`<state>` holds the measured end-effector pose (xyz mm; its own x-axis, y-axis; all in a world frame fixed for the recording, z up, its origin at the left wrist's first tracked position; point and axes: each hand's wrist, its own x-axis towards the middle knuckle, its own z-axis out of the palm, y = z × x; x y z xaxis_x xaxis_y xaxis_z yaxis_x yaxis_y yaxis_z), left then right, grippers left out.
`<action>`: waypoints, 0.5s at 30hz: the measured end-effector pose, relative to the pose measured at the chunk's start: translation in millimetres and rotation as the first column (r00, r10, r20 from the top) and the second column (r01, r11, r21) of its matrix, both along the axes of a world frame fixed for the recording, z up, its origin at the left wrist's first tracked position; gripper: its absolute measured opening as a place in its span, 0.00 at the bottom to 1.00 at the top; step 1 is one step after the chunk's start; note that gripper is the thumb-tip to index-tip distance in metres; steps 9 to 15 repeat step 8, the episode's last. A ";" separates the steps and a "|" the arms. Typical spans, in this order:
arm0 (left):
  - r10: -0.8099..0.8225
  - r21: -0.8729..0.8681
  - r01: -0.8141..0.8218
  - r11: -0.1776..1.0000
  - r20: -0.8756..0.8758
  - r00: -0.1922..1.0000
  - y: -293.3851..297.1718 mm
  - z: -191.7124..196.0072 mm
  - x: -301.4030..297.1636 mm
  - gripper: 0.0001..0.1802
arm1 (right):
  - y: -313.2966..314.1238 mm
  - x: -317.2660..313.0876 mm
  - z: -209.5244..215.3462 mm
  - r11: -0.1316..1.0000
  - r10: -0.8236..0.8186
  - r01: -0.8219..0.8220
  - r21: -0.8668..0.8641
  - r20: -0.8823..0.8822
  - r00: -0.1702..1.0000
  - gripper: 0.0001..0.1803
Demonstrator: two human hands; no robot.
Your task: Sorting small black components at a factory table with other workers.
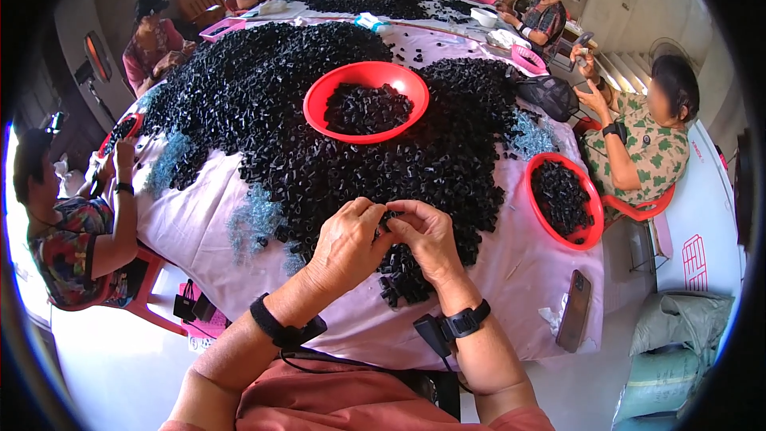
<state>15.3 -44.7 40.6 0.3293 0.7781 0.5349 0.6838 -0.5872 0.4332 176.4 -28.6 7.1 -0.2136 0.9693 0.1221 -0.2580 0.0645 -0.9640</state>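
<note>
My left hand (349,241) and my right hand (428,239) meet fingertip to fingertip over the near edge of a big heap of small black plastic pieces (263,96). Together they pinch one small black piece (388,219) between the fingers. The heap lies on a table under a pale pink cloth (191,227). A red bowl (366,101) with black pieces in it sits on top of the heap beyond my hands. Each wrist wears a black band.
A second red bowl (563,200) of black pieces rests at the table's right edge, with a dark phone (574,311) near the corner. Pale blue bits (254,219) lie left of my hands. People sit around this table and another table behind. Sacks (670,359) lie at lower right.
</note>
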 end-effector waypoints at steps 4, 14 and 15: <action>0.028 0.029 -0.026 0.999 -0.037 0.999 -0.8 -1.2 2.1 0.20 | 0.0 0.1 -1.1 1.000 -0.001 0.001 -0.005 -0.004 1.000 0.13; 0.018 -0.007 -0.018 1.000 -0.066 0.998 -1.2 -0.8 1.8 0.20 | 1.2 0.0 -5.5 0.999 -0.027 0.024 0.030 0.090 0.996 0.14; 0.018 -0.007 -0.018 1.000 -0.066 0.998 -1.2 -0.8 1.8 0.20 | 1.2 0.0 -5.5 0.999 -0.027 0.024 0.030 0.090 0.996 0.14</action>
